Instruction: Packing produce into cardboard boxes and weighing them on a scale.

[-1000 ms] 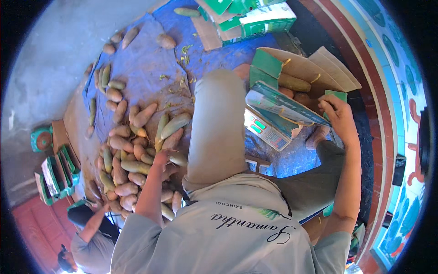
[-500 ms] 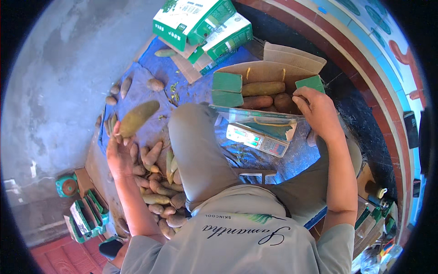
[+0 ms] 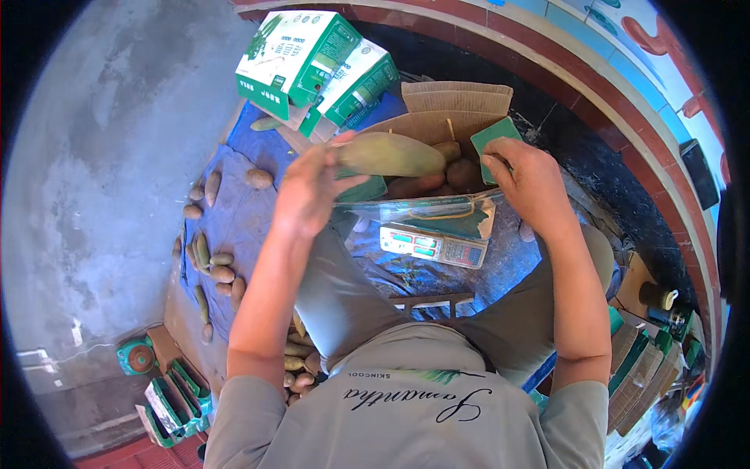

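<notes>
A long, thick green radish (image 3: pixel 394 155) is held by one end in my left hand (image 3: pixel 305 187), which is slightly blurred. It lies level across the opening of a cardboard box (image 3: pixel 461 123) in front of me. Inside that box are several other radishes, among them a reddish-brown one (image 3: pixel 463 176). My right hand (image 3: pixel 533 184) has its fingers curled at the box's right green flap (image 3: pixel 494 137), gripping its edge. Below the box's near side, a digital scale (image 3: pixel 433 246) shows its lit display and keypad.
Two white-and-green cartons (image 3: pixel 293 59) stand at the far left of a blue tarp (image 3: pixel 234 184). Loose radishes (image 3: pixel 223 273) are scattered on the tarp, with more piled beside my left leg. Flattened cartons (image 3: pixel 644 371) lie at the right, and a tiled ledge (image 3: pixel 617 129) curves behind the box.
My left hand has carried the green radish from over the tarp at left to above the box opening. My right hand has stayed at the box's right flap. The view has shifted slightly.
</notes>
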`<state>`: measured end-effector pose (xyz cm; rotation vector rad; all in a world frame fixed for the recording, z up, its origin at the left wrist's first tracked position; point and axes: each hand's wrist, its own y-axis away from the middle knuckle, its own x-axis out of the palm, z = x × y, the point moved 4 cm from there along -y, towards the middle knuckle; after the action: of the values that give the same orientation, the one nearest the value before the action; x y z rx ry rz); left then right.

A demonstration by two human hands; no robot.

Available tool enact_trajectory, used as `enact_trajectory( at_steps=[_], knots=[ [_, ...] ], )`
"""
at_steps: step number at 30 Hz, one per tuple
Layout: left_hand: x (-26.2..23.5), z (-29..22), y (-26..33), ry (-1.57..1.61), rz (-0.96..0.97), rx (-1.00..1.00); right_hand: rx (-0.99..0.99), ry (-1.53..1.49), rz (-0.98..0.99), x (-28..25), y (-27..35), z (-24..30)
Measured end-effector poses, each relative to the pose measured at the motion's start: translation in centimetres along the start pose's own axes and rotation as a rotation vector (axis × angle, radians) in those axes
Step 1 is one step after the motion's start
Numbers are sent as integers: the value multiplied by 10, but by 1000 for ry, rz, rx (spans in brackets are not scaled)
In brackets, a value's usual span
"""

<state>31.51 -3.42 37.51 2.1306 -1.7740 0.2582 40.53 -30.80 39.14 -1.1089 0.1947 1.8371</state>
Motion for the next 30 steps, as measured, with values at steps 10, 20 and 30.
enact_trajectory(
  at_steps=[10,20,30],
  knots=[
    [16,8,-19,-548,-169,106,-5,17,-13,0,-2,1],
    [-94,-27,74,-565,-499,260,5,42,7,10,-6,5],
    [-215,81,174,-1388,-747,-210,33,107,39,25,-5,-1]
  ],
)
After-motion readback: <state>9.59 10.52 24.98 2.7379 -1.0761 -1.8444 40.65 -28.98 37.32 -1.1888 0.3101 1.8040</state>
